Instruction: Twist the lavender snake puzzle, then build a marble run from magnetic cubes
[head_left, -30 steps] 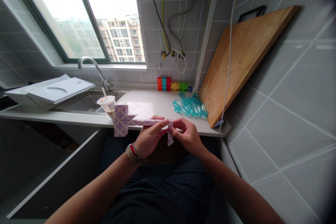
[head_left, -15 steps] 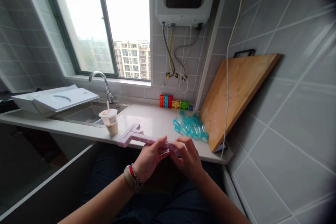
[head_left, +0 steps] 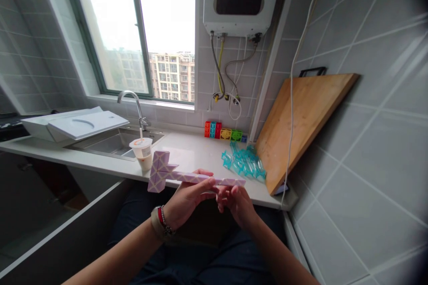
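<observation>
A lilac snake puzzle (head_left: 158, 172) with pale diagonal lines extends sideways above the counter's front edge. Its left end is folded into a broad head, while the rest runs as a straight bar to the right. My left hand (head_left: 187, 201) is closed around the middle of the bar, with the thumb along its near side. At the right end of the bar, my right hand (head_left: 240, 208) has curled fingers and its thumb against the underside. Part of that grip is hidden. Red and beaded bracelets and a band circle my left wrist.
A lidded drink cup (head_left: 142, 153) with a straw stands behind the puzzle's head, near the sink (head_left: 107, 144). Teal plastic pieces (head_left: 244, 160) lie beside a leaning wooden board (head_left: 301, 120). Colourful blocks (head_left: 225, 132) line the wall. A white box (head_left: 83, 124) rests over the sink's left side.
The puzzle has rolled, so its head now shows a broad patterned face. My right hand has shifted lower on the bar's end, leaving that end more exposed. The view has shifted slightly.
</observation>
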`<action>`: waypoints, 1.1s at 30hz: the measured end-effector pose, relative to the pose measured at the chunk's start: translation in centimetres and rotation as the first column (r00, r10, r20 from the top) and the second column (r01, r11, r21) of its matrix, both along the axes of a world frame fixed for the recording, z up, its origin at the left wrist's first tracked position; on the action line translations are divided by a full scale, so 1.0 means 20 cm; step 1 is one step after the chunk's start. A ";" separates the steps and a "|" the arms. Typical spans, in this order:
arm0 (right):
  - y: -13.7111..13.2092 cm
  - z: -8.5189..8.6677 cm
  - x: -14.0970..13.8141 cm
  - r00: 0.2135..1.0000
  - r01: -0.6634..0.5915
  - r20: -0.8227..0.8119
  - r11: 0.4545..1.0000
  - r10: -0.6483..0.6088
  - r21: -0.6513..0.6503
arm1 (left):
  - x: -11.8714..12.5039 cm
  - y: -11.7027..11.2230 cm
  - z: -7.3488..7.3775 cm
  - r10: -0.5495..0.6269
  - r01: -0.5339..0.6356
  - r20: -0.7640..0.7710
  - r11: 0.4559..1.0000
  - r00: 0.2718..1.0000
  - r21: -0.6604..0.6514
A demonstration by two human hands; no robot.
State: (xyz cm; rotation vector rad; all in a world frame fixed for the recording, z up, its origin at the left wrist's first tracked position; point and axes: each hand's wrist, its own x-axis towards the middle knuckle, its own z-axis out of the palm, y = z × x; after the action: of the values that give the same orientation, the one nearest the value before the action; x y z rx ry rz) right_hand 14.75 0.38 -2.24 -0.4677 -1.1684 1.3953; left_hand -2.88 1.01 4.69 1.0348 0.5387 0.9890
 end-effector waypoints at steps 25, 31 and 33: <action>-0.14 0.05 -0.05 0.844 0.488 0.077 0.820 -0.531 0.298 | 0.05 -0.13 0.03 -0.088 0.090 -0.022 0.991 0.996 0.096; -0.13 0.12 -0.07 0.918 0.378 -0.070 0.914 -0.390 -0.146 | 0.05 -0.09 0.00 -0.146 0.147 0.049 0.989 0.988 -0.024; -0.12 0.14 -0.06 0.907 0.376 -0.120 0.904 -0.404 -0.204 | 0.03 -0.08 -0.02 -0.100 0.110 0.085 0.987 0.991 -0.121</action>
State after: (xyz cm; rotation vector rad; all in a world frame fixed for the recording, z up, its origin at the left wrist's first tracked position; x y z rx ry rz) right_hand 13.58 -1.95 0.60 -0.6650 -0.7694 1.1618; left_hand -2.19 -0.51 4.32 0.8993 0.4710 0.8877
